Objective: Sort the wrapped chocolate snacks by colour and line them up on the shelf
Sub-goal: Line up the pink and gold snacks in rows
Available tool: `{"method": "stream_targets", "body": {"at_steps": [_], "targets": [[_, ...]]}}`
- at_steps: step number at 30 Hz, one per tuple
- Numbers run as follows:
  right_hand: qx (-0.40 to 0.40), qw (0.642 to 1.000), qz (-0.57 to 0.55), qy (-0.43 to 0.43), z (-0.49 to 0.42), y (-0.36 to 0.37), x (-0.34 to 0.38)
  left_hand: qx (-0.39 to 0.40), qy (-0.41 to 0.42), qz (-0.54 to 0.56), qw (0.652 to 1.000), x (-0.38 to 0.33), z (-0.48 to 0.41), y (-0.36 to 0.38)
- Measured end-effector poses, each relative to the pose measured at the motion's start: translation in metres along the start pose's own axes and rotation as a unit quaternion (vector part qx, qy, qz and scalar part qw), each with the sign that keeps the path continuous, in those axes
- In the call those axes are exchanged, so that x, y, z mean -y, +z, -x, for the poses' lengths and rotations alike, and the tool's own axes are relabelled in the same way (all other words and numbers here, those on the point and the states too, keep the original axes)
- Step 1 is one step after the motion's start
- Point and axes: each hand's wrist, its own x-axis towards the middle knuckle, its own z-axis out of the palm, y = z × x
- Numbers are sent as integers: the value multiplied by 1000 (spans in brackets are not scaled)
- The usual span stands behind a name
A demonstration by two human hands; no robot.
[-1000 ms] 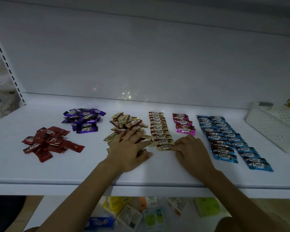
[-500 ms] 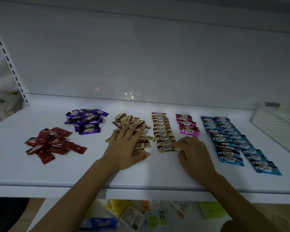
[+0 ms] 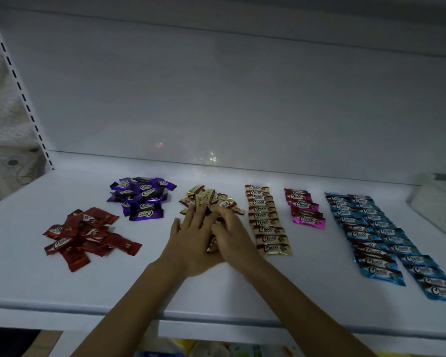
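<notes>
At mid-shelf, gold pile point(image 3: 211, 200): a loose jumble of gold-wrapped chocolate snacks lying every which way, partly under both hands and not yet lined up.
Left hand point(image 3: 191, 243): flat on the near part of the gold pile, fingers straight and spread, pressing the wrappers down.
Right hand point(image 3: 233, 237): set against the left one, fingers curled into the right side of the gold pile. I cannot tell whether they have pinched a wrapper.
Gold row point(image 3: 267, 220): just right of the gold pile, one neat column running far to near with the wrappers overlapping. It is probably being fed from the pile, so this colour looks partly done.
Pink row point(image 3: 305, 212): right of the gold row, a short column toward the far side. No loose pink wrappers show, so it is likely finished.
Blue rows point(image 3: 386, 240): further right, two long columns side by side reaching toward the near edge. They look finished.
Purple pile point(image 3: 142, 199): left of the gold pile, jumbled, not lined up.
Red pile point(image 3: 85, 235): further left and nearer, jumbled, not lined up.
Progress: by my reading about halfway, with two colours lined up, gold in hand, and purple and red left.
Shelf point(image 3: 165, 287): white, carries every group.
White basket point(image 3: 438, 202): at the right edge, apart from the blue rows, contents not visible.
</notes>
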Motion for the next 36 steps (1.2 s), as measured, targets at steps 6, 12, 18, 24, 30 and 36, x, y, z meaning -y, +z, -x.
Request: {"method": "stream_targets", "body": {"at_steps": [6,12,18,24,30,36], "targets": [[-10,994,-87,58,-13,-25,-2,-64,-7,-16,998,3,-3,0],[-121,992,25,11,-54,-18,-8,-79,13,-3,997,14,-20,-10],[-151,979,134,-11,-81,7,-22,-149,17,74,986,15,-23,-12],[-200,979,41,-23,-91,19,-18,-203,-2,231,952,21,-22,-14],[-187,965,-174,58,-87,22,-6,-227,-68,436,868,24,-17,-22],[-174,947,-270,6,-35,4,6,-217,-106,604,759,10,-15,-37]]}}
